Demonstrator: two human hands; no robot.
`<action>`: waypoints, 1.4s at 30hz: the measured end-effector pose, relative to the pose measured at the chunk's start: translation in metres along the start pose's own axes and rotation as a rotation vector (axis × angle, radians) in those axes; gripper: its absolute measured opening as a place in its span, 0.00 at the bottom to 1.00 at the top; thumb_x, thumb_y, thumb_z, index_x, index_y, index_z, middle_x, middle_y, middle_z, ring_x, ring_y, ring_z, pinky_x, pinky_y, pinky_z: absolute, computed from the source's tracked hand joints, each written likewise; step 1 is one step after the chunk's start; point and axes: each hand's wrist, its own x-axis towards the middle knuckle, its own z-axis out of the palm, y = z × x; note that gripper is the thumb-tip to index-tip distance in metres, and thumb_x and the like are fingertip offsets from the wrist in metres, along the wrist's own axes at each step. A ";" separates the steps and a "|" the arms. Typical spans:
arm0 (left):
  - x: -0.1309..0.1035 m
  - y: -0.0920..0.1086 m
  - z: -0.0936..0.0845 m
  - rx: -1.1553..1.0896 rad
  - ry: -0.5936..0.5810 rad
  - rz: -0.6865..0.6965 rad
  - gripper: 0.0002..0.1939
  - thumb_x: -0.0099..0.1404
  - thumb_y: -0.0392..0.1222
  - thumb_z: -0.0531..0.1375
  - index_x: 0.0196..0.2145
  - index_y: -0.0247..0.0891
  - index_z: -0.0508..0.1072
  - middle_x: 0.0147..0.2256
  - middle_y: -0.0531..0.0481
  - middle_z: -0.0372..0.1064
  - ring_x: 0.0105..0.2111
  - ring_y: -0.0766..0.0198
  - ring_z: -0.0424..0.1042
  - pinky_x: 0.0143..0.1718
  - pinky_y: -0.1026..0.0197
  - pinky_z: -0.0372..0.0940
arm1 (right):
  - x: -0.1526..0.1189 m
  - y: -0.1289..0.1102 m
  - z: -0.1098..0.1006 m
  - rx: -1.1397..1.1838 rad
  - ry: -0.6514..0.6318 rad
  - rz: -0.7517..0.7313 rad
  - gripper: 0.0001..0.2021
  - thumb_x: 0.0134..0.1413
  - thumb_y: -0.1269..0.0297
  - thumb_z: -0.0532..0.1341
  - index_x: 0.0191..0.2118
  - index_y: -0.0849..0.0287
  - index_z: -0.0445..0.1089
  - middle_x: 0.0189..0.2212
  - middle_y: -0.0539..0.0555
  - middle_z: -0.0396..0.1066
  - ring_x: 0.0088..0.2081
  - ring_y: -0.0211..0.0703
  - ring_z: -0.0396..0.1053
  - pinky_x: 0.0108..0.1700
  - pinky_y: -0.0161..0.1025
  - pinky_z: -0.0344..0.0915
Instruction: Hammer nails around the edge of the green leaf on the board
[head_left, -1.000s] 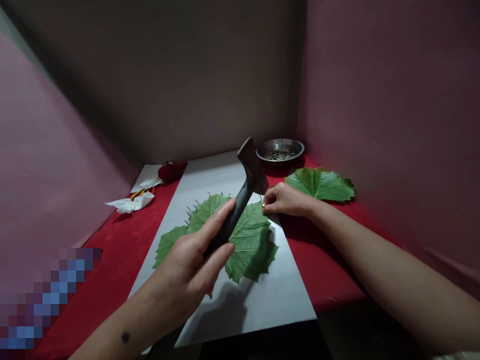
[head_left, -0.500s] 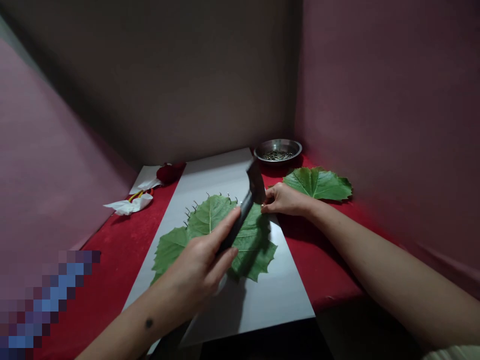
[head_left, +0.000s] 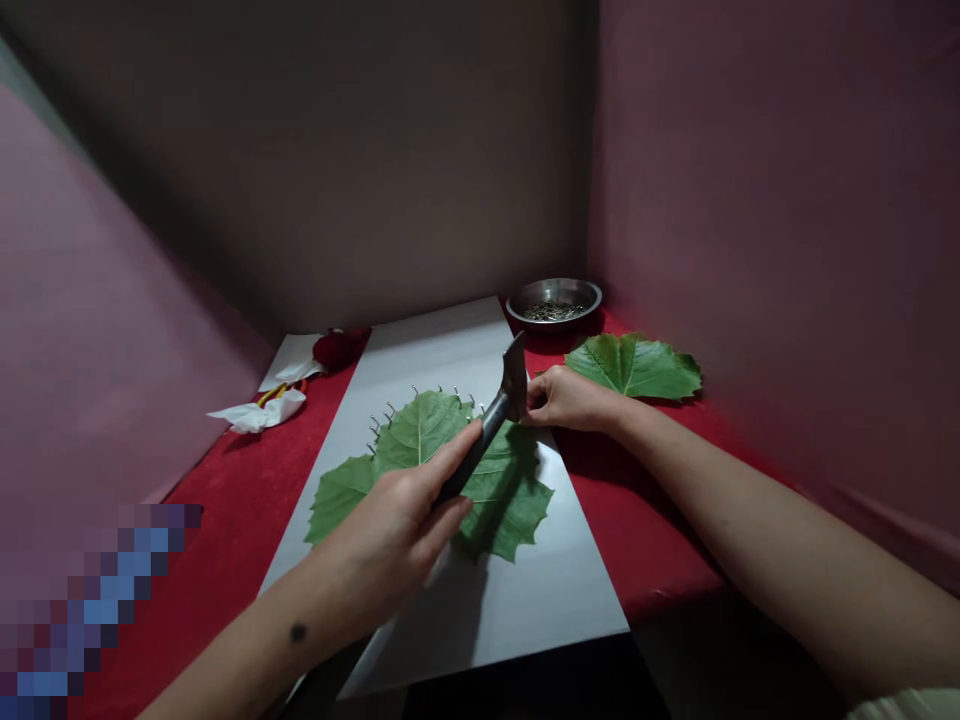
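My left hand (head_left: pixel 405 520) is wrapped round the dark handle of a hammer (head_left: pixel 487 425), index finger stretched along it. The hammer head hangs at the upper right edge of a large green leaf (head_left: pixel 424 425), which lies flat on a white board (head_left: pixel 442 345). Several bent nails (head_left: pixel 389 410) stand upright along the leaf's upper left and top edge. Right beside the hammer head, my right hand (head_left: pixel 566 398) is closed in a pinch at the board's right edge. What its fingertips hold is hidden behind the head.
A metal bowl (head_left: pixel 555 305) of nails stands at the back right. Another green leaf (head_left: pixel 637 368) lies on the red cloth (head_left: pixel 622 540) beyond my right wrist. Crumpled white paper (head_left: pixel 270 410), yellow-red handles and a dark red object (head_left: pixel 334 350) lie left. Walls enclose the sides and back.
The hammer head has turned slightly and come down a little beside my right fingertips, now sharper than its earlier blur. My right hand has hardly moved.
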 end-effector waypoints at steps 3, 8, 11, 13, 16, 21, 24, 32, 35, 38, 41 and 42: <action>-0.006 0.005 -0.007 -0.029 0.069 -0.003 0.31 0.64 0.45 0.51 0.63 0.46 0.48 0.16 0.61 0.50 0.14 0.70 0.55 0.14 0.68 0.52 | 0.000 -0.001 0.000 -0.007 0.009 0.007 0.04 0.41 0.68 0.62 0.25 0.63 0.73 0.18 0.48 0.66 0.23 0.32 0.60 0.25 0.30 0.54; -0.008 0.009 -0.001 -0.050 0.189 0.027 0.32 0.64 0.46 0.52 0.64 0.49 0.47 0.17 0.61 0.53 0.15 0.70 0.57 0.15 0.68 0.54 | 0.000 0.000 0.000 -0.001 0.007 -0.001 0.04 0.40 0.68 0.62 0.26 0.63 0.73 0.19 0.48 0.67 0.23 0.32 0.60 0.25 0.30 0.54; 0.001 0.002 0.005 -0.016 0.062 -0.029 0.31 0.64 0.43 0.51 0.64 0.46 0.47 0.17 0.60 0.53 0.15 0.69 0.58 0.16 0.67 0.55 | -0.001 -0.001 -0.001 -0.020 0.002 -0.004 0.04 0.41 0.67 0.62 0.24 0.63 0.73 0.18 0.48 0.66 0.23 0.33 0.60 0.25 0.30 0.53; 0.004 0.000 0.005 -0.040 0.008 -0.070 0.32 0.64 0.43 0.50 0.64 0.44 0.46 0.16 0.61 0.52 0.15 0.69 0.57 0.17 0.67 0.56 | -0.001 -0.002 -0.001 -0.030 0.001 0.002 0.04 0.41 0.67 0.62 0.24 0.63 0.72 0.18 0.48 0.65 0.22 0.32 0.59 0.24 0.31 0.53; -0.004 0.004 -0.002 -0.100 0.087 -0.044 0.32 0.64 0.45 0.51 0.64 0.45 0.47 0.15 0.62 0.51 0.14 0.69 0.56 0.15 0.68 0.54 | -0.001 -0.003 -0.001 -0.022 -0.001 0.017 0.04 0.41 0.68 0.62 0.25 0.63 0.73 0.18 0.48 0.66 0.22 0.32 0.59 0.25 0.30 0.54; -0.014 0.014 -0.003 -0.079 0.189 0.064 0.31 0.65 0.43 0.51 0.64 0.45 0.47 0.17 0.61 0.53 0.15 0.70 0.57 0.16 0.69 0.55 | 0.000 0.000 0.000 -0.010 0.009 0.024 0.04 0.40 0.68 0.63 0.25 0.63 0.73 0.19 0.48 0.67 0.23 0.33 0.60 0.25 0.30 0.54; -0.005 0.007 0.005 -0.012 0.040 0.056 0.31 0.65 0.40 0.49 0.64 0.42 0.46 0.18 0.60 0.55 0.15 0.70 0.59 0.17 0.68 0.57 | 0.000 0.001 0.002 0.023 0.004 0.008 0.05 0.41 0.67 0.62 0.25 0.63 0.72 0.20 0.48 0.67 0.24 0.33 0.61 0.25 0.30 0.54; -0.015 0.013 -0.001 -0.010 0.179 0.120 0.30 0.64 0.42 0.51 0.63 0.46 0.49 0.16 0.61 0.53 0.15 0.70 0.57 0.16 0.69 0.55 | 0.001 0.000 0.001 0.009 0.013 0.021 0.04 0.40 0.67 0.63 0.24 0.63 0.72 0.19 0.48 0.67 0.23 0.32 0.60 0.25 0.30 0.54; -0.013 0.013 0.002 0.022 0.200 0.129 0.31 0.64 0.41 0.51 0.64 0.43 0.48 0.17 0.59 0.56 0.16 0.69 0.58 0.17 0.69 0.57 | 0.001 0.001 0.001 0.004 0.012 0.020 0.05 0.40 0.67 0.63 0.25 0.63 0.73 0.19 0.48 0.67 0.23 0.32 0.60 0.25 0.30 0.54; -0.003 0.003 0.009 0.070 0.097 0.086 0.31 0.64 0.40 0.50 0.63 0.41 0.49 0.21 0.56 0.60 0.18 0.69 0.60 0.20 0.67 0.59 | 0.001 0.001 0.001 0.003 0.009 0.010 0.04 0.40 0.67 0.63 0.24 0.63 0.72 0.19 0.47 0.66 0.23 0.32 0.59 0.25 0.31 0.53; -0.002 -0.005 0.008 -0.001 0.021 0.000 0.30 0.65 0.43 0.49 0.64 0.45 0.47 0.18 0.59 0.54 0.17 0.69 0.58 0.18 0.67 0.56 | 0.001 0.001 0.002 -0.008 0.009 0.001 0.04 0.41 0.67 0.62 0.23 0.63 0.71 0.18 0.47 0.64 0.22 0.32 0.59 0.25 0.31 0.53; -0.005 -0.005 0.006 -0.040 0.023 -0.020 0.30 0.65 0.44 0.49 0.64 0.47 0.46 0.17 0.60 0.52 0.16 0.69 0.57 0.17 0.67 0.55 | 0.001 0.002 0.002 -0.012 0.012 0.000 0.04 0.41 0.67 0.62 0.23 0.62 0.71 0.18 0.47 0.65 0.22 0.32 0.59 0.25 0.31 0.53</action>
